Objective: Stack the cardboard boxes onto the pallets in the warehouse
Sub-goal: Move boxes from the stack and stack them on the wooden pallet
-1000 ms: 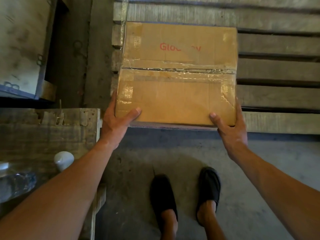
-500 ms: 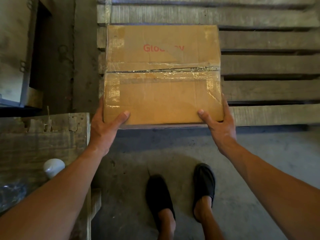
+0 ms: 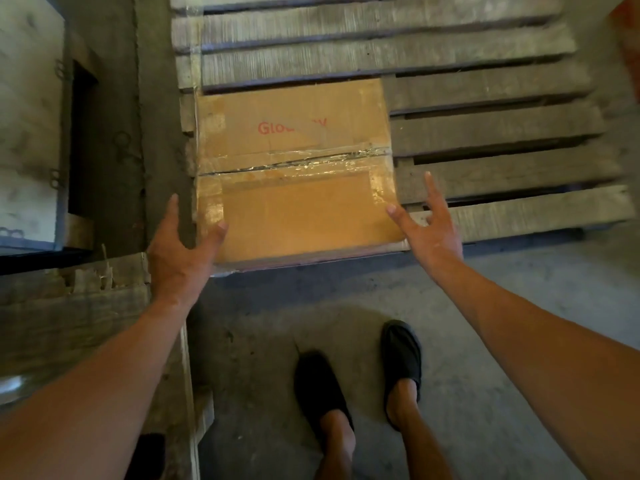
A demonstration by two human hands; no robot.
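On wooden pallet (image 3: 485, 133), taped cardboard box (image 3: 294, 202), rough wooden crate (image 3: 69, 306) near left, red print "Glo", rest unreadable, left hand (image 3: 176, 258), right hand (image 3: 429, 233) flanking, grips released.

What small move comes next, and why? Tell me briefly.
Probably draw both hands clear: the cardboard box already lies on the pallet, at its near left corner, and the left hand and right hand are open, fingers spread, with no grip on it.

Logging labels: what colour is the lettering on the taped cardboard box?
Red lettering on the brown cardboard box, head view.
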